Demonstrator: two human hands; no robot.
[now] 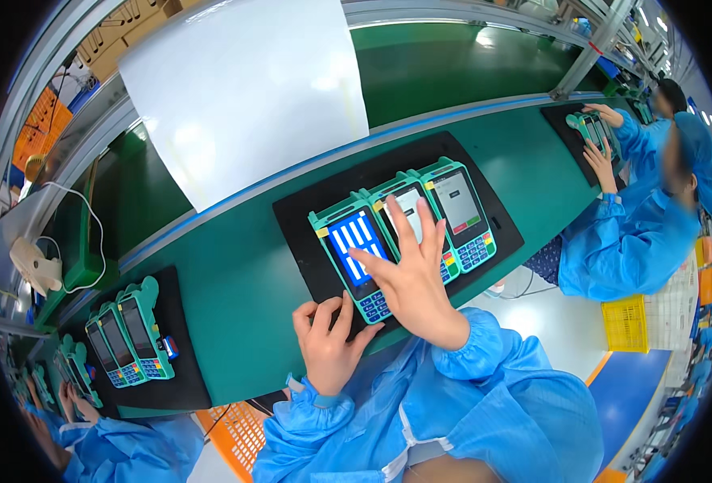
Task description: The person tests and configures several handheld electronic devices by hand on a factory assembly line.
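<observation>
Factory, an electronics line by the look of it. Long green tabletop (235, 314) stretches out either side of me, metal framing (589, 56) beyond. Keypad terminals (456, 211) lie grouped on my black mat (296, 221); similar groups (137, 328) at neighbouring stations (187, 370). Co-workers (646, 201) left and right wear blue smocks (621, 262) like mine. Yellow plastic basket (625, 322) off to my right.

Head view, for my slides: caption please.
Right hand spread over green keypad terminals, left hand at one corner.
</observation>
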